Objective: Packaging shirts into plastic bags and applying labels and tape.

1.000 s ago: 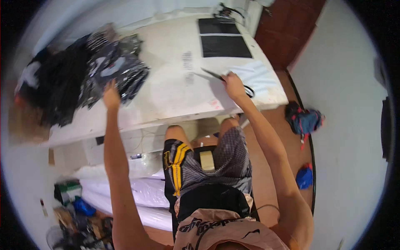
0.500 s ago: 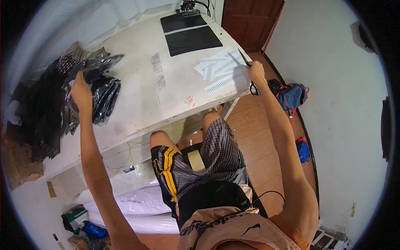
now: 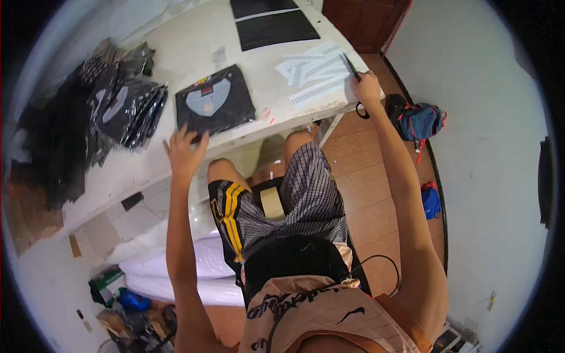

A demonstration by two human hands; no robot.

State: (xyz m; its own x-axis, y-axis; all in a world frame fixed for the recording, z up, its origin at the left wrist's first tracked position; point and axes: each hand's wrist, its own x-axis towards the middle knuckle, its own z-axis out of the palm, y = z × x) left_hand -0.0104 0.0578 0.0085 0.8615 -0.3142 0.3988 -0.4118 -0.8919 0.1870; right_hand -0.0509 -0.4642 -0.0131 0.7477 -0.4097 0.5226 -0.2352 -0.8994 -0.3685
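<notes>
A folded black shirt (image 3: 235, 109) with a grey neck area lies in a clear plastic bag at the middle of the white table (image 3: 271, 88). My left hand (image 3: 187, 154) is at its near left corner, fingers spread. Whether a fingertip touches the bag, I cannot tell. At the table's right edge, my right hand (image 3: 368, 88) is closed around black scissors (image 3: 351, 66), their blades pointing away and to the left. White strips with rows of printed labels (image 3: 321, 88) overlap just left of that hand.
Bagged dark garments (image 3: 126, 112) are heaped on the table's left side. Two black flat sheets (image 3: 276, 30) lie at the far side. Beyond the right edge, a blue and red backpack (image 3: 421, 120) rests on the floor by the wall.
The bagged black shirt now lies mid-table, where bare tabletop showed before. My left hand has left the garment heap, moved right and nearer, and opened. My right hand still grips the scissors.
</notes>
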